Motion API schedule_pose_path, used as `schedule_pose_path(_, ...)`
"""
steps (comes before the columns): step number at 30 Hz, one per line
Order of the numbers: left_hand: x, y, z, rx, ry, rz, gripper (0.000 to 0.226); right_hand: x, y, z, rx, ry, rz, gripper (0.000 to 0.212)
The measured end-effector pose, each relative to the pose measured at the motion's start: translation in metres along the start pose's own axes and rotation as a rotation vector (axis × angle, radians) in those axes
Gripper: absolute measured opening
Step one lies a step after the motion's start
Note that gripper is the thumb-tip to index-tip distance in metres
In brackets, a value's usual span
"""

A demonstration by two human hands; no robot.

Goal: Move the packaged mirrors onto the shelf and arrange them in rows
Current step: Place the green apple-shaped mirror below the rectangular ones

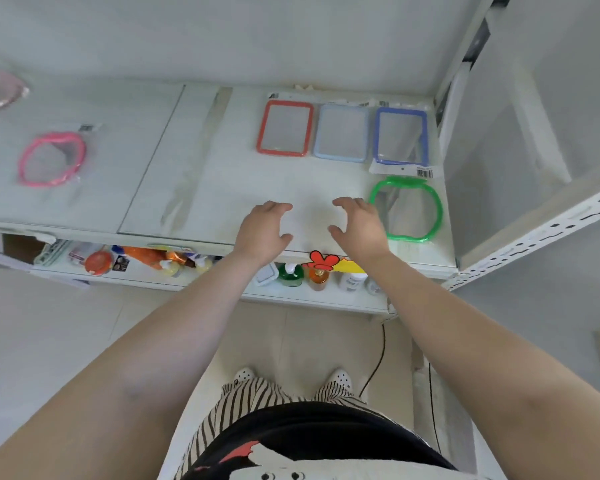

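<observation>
Head view showed four packaged mirrors placed toward the shelf's (222, 174) right end, red (284, 128), pale blue (342, 133) and blue (401, 136) along the back edge, green (406, 209) in front, the pink one (52, 158) remaining at the left, left hand (262, 230) and right hand (357, 225) both released, holding nothing.

A small shop or stockroom: white slotted-steel shelving (534, 233) stands against a plain wall, with barcoded, plastic-wrapped mirrors (400, 138) laid flat on the shelf beyond the grips and bottles and household goods (291, 275) ranged on the lower shelf below them, over a tiled floor.
</observation>
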State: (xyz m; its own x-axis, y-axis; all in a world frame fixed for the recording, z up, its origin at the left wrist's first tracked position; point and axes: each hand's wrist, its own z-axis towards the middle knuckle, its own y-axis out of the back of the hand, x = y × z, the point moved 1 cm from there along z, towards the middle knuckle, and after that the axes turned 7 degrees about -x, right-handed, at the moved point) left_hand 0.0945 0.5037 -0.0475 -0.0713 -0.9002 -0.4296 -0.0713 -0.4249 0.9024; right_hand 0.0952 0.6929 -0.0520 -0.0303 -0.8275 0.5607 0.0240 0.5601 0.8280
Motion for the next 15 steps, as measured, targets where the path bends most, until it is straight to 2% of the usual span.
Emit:
schedule_pose_path(6, 0.088, 0.049, -0.036, -0.057, 0.076, 0.027, 0.057, 0.076, -0.040, -0.012, 0.056, 0.144, -0.089, 0.052)
schedule_pose_path(10, 0.164, 0.081, -0.070, -0.092, 0.127, 0.013, 0.056, 0.145, -0.092, -0.028, 0.090, 0.207, -0.121, 0.052)
schedule_pose_path(15, 0.285, 0.130, -0.121, -0.137, 0.233, -0.019, 0.041, 0.250, -0.170, -0.057, 0.153, 0.258, -0.094, 0.052)
